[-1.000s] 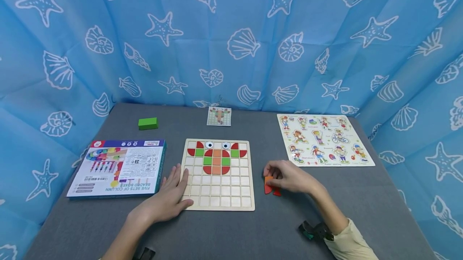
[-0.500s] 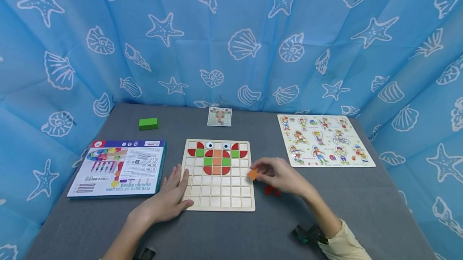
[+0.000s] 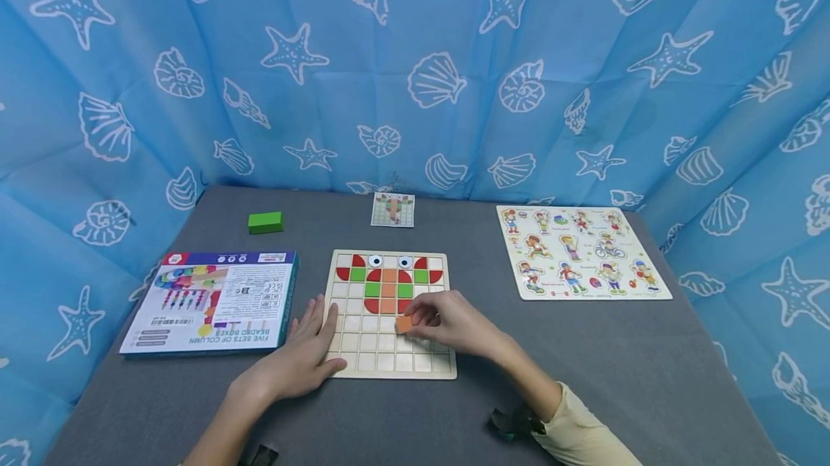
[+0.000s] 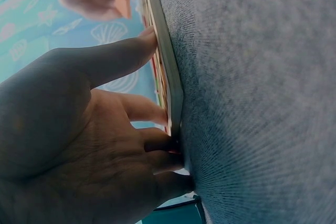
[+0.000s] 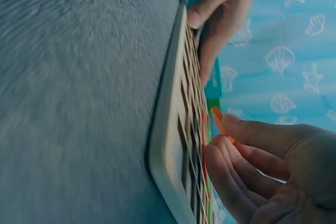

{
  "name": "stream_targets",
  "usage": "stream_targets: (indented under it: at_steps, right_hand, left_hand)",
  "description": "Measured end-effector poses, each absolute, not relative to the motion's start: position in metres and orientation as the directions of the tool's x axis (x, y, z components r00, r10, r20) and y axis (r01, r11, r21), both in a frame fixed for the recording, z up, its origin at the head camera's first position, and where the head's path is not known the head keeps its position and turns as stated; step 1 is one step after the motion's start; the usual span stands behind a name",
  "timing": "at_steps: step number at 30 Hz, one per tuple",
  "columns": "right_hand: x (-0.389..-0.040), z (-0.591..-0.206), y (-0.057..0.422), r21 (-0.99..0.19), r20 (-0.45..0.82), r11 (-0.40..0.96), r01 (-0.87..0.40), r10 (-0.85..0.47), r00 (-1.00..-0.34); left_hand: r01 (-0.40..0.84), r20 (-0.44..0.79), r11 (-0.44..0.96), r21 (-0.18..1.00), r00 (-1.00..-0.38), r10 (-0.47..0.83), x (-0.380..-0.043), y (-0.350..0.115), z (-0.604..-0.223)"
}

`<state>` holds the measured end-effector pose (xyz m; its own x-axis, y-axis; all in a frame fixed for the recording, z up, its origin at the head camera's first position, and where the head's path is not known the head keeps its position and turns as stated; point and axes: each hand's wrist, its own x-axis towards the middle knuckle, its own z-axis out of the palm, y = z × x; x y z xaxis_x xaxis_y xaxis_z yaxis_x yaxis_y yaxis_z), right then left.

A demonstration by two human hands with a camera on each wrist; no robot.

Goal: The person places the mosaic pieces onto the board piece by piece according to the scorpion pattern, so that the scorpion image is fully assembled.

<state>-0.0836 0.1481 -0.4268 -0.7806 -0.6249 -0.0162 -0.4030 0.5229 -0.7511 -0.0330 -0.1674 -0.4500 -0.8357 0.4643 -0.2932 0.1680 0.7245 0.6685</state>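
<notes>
A wooden grid board (image 3: 366, 361) lies flat on the table, its upper rows filled with red, green and orange tiles and two round eye pieces. My right hand (image 3: 457, 325) pinches a small orange tile (image 3: 403, 324) between thumb and fingers, just over the grid below the filled column. In the right wrist view the orange tile (image 5: 217, 119) is held tilted above the board. My left hand (image 3: 300, 359) rests along the board's left edge, fingers extended, thumb at the near left corner. The loose red pieces are hidden behind my right hand and forearm.
A small pattern card (image 3: 393, 209) lies beyond the board. Left of it is a green block (image 3: 266, 222), with a boxed toy set (image 3: 210, 300) nearer my left hand. A picture puzzle board (image 3: 583, 253) lies at the right. A blue curtain (image 3: 415, 91) hangs behind the table.
My right hand has picked the orange tile from beside the red pieces and carried it left over the board. My left hand has stayed in place.
</notes>
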Motion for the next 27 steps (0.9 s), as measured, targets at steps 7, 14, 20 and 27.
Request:
stream_targets:
  at_steps: [7,14,20,27]
  right_hand:
    - [-0.084,-0.433,0.124,-0.686,0.0,0.575,-0.445,-0.612,-0.791]
    - [-0.084,-0.433,0.111,-0.645,0.008,0.612,-0.458,-0.593,-0.805]
    - [-0.083,-0.434,0.107,-0.632,0.032,0.626,-0.457,-0.568,-0.822]
    - [-0.085,-0.434,0.116,-0.673,0.037,0.598,-0.435,-0.56,-0.827]
  left_hand:
    - [0.175,-0.306,0.751,0.637,-0.836,0.455,-0.037,-0.169,-0.46]
    - [0.172,-0.321,0.772,0.612,-0.838,0.441,-0.038,-0.17,-0.466]
    - [0.166,-0.33,0.775,0.61,-0.836,0.439,-0.037,-0.168,-0.46]
    - [0.166,-0.318,0.752,0.638,-0.832,0.454,-0.034,-0.168,-0.454]
